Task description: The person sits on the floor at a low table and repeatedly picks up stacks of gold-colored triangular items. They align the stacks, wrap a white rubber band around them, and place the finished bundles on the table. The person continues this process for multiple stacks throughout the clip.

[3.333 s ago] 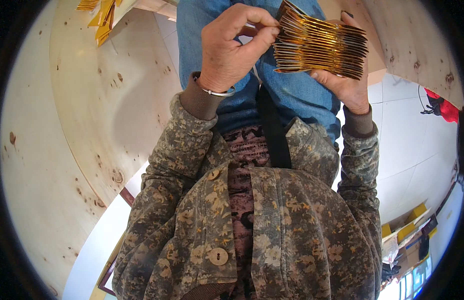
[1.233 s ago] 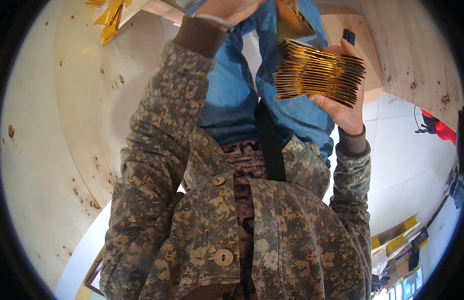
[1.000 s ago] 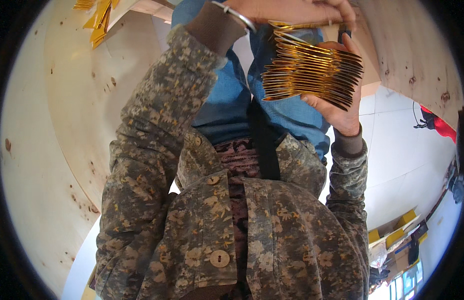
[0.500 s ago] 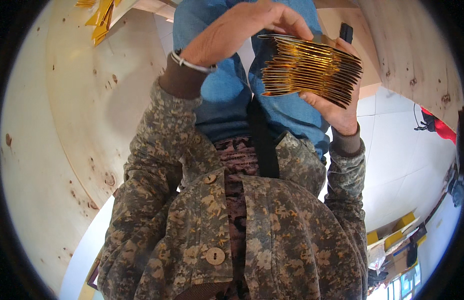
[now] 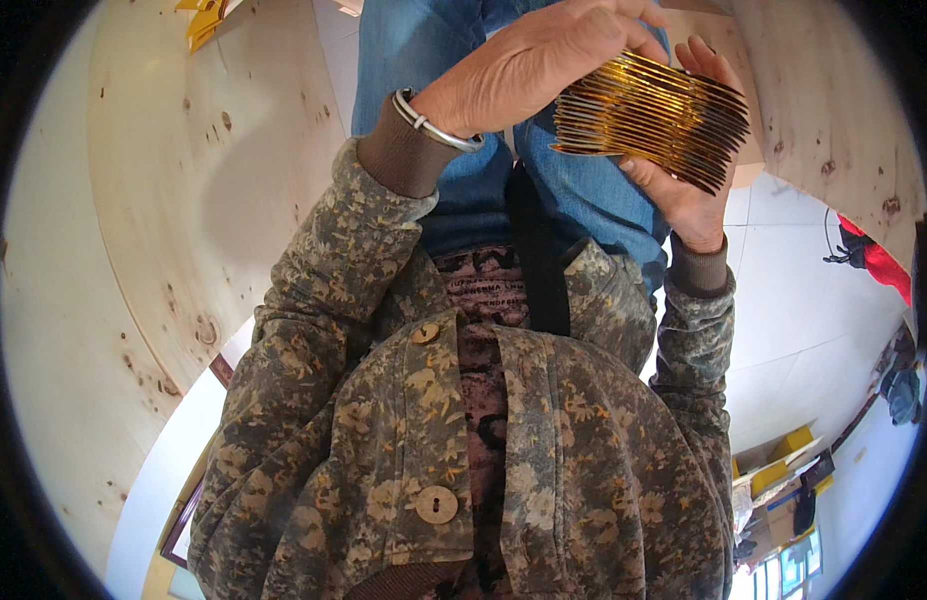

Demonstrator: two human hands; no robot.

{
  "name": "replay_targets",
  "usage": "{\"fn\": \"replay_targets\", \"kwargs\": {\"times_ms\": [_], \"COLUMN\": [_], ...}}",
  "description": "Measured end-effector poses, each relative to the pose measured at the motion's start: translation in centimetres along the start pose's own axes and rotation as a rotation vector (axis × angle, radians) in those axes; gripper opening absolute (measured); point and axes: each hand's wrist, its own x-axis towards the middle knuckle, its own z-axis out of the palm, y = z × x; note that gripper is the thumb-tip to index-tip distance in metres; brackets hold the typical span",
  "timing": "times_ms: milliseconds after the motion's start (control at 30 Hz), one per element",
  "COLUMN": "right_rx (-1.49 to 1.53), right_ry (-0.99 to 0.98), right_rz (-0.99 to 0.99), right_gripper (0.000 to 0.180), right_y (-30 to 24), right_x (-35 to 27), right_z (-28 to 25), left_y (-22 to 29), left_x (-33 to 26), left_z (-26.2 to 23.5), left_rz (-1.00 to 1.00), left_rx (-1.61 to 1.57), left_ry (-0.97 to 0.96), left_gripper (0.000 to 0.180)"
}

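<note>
Cradling a fanned stack of gold packets (image 5: 652, 120) from below, the right hand (image 5: 684, 190) curls its fingers around it; the left hand (image 5: 544, 60) pinches the stack's top edge above the blue jeans (image 5: 464, 180).

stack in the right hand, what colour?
Shiny gold with dark edges: the stack of flat packets held in the right hand, seen best in the head view.

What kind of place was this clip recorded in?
Probably a small workshop or packing room. A curved plywood worktop surrounds the person, the right hand holds a stack of gold foil sachets with the left hand on top, and yellow cartons lie on the white tiled floor.
</note>
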Motion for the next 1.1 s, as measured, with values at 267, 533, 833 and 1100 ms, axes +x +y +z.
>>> {"fn": "replay_targets", "kwargs": {"times_ms": [267,533,833,1100], "right_rx": [0.069,0.058,0.066,0.068], "right_ry": [0.005,-0.019,-0.015,0.016], "right_rz": [0.078,0.089,0.112,0.161], "right_gripper": [0.109,0.107,0.104,0.102], "right_y": [-0.8,-0.9,-0.4,-0.6], "right_x": [-0.3,-0.3,-0.4,-0.6], "right_z": [0.2,0.0,-0.4,-0.4], "left_y": [0.5,-1.5,-2.5,-2.3], "left_x": [-0.4,-0.8,-5.6,-5.8], "left_z": [0.3,0.4,-1.6,-1.0], "left_rz": [-0.170,0.061,0.081,0.056], "left_rx": [-0.124,-0.118,0.085,0.311], "left_ry": [0.045,0.225,0.465,0.355], "left_gripper": [0.044,0.041,0.009,0.012]}}
